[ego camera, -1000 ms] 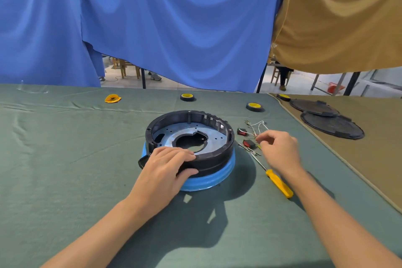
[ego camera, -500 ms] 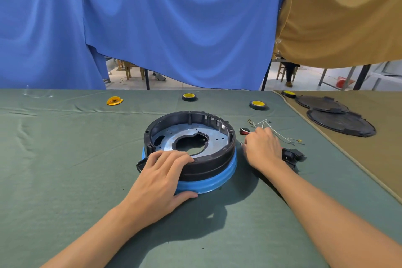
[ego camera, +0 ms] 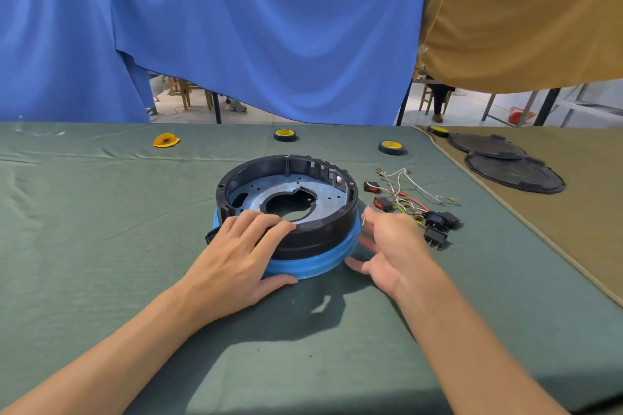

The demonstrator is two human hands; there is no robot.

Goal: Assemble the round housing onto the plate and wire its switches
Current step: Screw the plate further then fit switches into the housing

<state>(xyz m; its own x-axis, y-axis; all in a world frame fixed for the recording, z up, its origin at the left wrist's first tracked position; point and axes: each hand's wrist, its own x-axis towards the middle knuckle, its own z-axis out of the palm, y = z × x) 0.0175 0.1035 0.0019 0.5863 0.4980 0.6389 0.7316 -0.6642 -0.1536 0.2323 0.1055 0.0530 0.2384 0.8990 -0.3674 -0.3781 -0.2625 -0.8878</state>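
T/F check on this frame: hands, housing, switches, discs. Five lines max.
1. The left hand rests on the near rim of the black housing. True.
2. The switches are fitted in the housing. False: they lie loose with their wires on the green cloth to its right.
3. A blue ring runs round the housing's base. True.
4. The right hand grips a screwdriver. False: no screwdriver shows; the hand is beside the housing's right side.
5. The two black discs lie on the green cloth. False: they lie on the tan cloth.
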